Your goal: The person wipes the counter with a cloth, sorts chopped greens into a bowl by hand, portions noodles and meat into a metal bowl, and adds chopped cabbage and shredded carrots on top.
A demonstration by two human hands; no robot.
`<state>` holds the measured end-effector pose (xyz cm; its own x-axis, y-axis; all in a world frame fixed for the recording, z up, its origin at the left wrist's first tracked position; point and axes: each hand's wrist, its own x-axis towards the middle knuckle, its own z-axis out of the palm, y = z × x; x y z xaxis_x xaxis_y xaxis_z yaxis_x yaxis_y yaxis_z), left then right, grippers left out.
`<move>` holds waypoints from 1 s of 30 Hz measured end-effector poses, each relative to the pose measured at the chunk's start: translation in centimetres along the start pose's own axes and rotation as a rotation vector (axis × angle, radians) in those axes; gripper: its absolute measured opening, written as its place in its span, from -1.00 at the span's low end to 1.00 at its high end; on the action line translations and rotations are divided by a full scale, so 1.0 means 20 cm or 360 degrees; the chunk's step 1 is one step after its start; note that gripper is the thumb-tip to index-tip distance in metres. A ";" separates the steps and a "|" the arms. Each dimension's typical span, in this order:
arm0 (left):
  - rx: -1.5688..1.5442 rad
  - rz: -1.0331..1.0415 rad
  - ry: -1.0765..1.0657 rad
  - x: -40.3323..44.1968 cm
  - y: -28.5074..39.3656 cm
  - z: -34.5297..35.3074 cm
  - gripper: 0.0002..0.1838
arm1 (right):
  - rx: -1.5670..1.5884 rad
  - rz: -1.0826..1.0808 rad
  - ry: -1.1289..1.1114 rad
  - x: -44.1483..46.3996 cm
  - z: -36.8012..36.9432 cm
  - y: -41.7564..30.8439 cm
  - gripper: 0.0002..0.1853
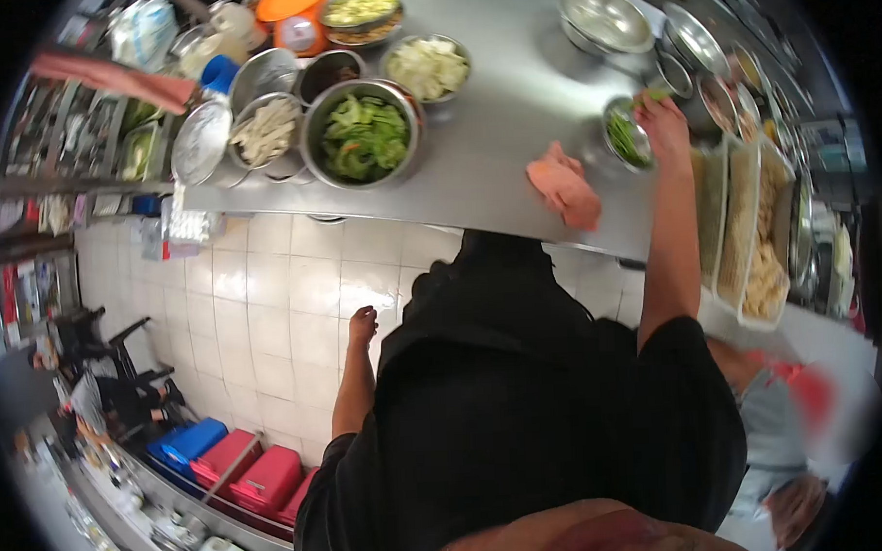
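Observation:
My right hand (661, 127) is over a small metal bowl of chopped green herbs (628, 141) at the right of the steel table, its fingers pinched around some of the greens. Down at my left side, away from the table, hangs my left hand (363, 324), its fingers curled; nothing shows in it. A crumpled pink cloth (564, 186) lies near the table's front edge, left of the herb bowl. A large metal bowl of green leaves (364, 140) stands farther left, beside a bowl of pale chopped vegetable (427, 68).
Metal bowls (605, 17) stand at the back right. Long plastic tubs (762, 235) hold food at the right edge. Another person in grey (771, 419) is at the lower right. Red bins (266, 479) stand at the lower left, with a seated person (100, 399) beyond.

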<state>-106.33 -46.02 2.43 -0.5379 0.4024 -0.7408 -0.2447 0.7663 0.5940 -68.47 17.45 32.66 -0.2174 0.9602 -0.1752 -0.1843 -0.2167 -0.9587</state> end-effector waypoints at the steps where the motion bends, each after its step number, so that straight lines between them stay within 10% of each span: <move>1: -0.0056 -0.0052 0.0035 0.01 -0.02 -0.01 -0.61 | 0.0020 0.0005 -0.0038 0.02 0.08 0.00 -0.90; 21: -0.0559 -0.0622 0.0653 -0.45 -0.04 -0.04 -0.61 | -0.0133 -0.0584 -0.0333 1.47 2.68 0.11 -0.90; 24: -0.0564 -0.0658 0.0666 -0.44 -0.10 0.06 -0.61 | -0.0911 -0.0975 -0.0010 1.74 3.01 0.29 -0.84; 28: -0.0478 -0.0629 0.0667 -0.41 -0.05 0.19 -0.59 | -0.2231 -0.0742 -0.0937 2.10 3.19 0.67 -0.65; 30: -0.0469 -0.0613 0.0655 -0.41 0.00 0.21 -0.59 | -0.2992 -0.1494 -0.1113 2.16 3.18 0.66 -0.66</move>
<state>-98.59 -47.18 7.19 -0.6184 -0.1450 -0.7724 -0.6628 0.6242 0.4136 -141.32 44.90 26.64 -0.9307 0.3656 0.0026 0.3599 0.9148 0.1836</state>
